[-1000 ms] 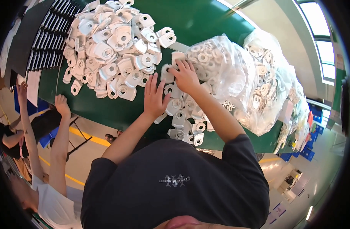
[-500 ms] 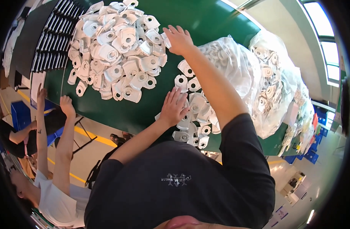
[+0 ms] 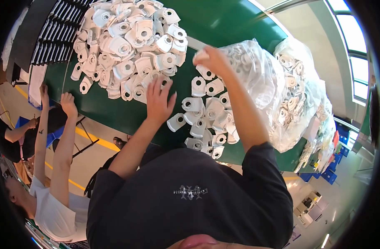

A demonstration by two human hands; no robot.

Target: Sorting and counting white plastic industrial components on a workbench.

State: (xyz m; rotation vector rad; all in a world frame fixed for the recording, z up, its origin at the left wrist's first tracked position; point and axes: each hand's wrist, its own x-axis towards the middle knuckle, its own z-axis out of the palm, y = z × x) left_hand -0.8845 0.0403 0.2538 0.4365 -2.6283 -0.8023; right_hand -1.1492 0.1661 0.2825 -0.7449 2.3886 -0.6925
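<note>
Green desk [image 3: 223,25] surface fills the upper part of the view, with a yellow-lined floor below its near edge and bright windows at the far right.

White moulded parts [image 3: 127,45] lie heaped in a large pile on the desk's left half. Each piece is a flat, rounded tab of white plastic with a raised collar around a round hole; they lie at all angles, overlapping. A smaller group of the same parts [image 3: 206,116] lies spread near the desk's near edge, between the two forearms, mostly one layer deep and touching one another.

Left hand [image 3: 159,101] is spread wide, fingers apart and palm down, at the lower right edge of the large pile; its fingertips reach the nearest pieces. It grips nothing.

Right hand [image 3: 212,60] is closed around a white piece at the top of the smaller group, just beside a clear plastic bag [image 3: 260,79] packed with more of the parts. How much of the piece it encloses cannot be told.

Further clear bags [image 3: 306,95] of the same parts stand along the desk's right end. Dark ribbed trays [image 3: 59,31] lie at the far left corner.

Another person in a white shirt [image 3: 53,211] stands at lower left, both arms raised to the desk's edge.
</note>
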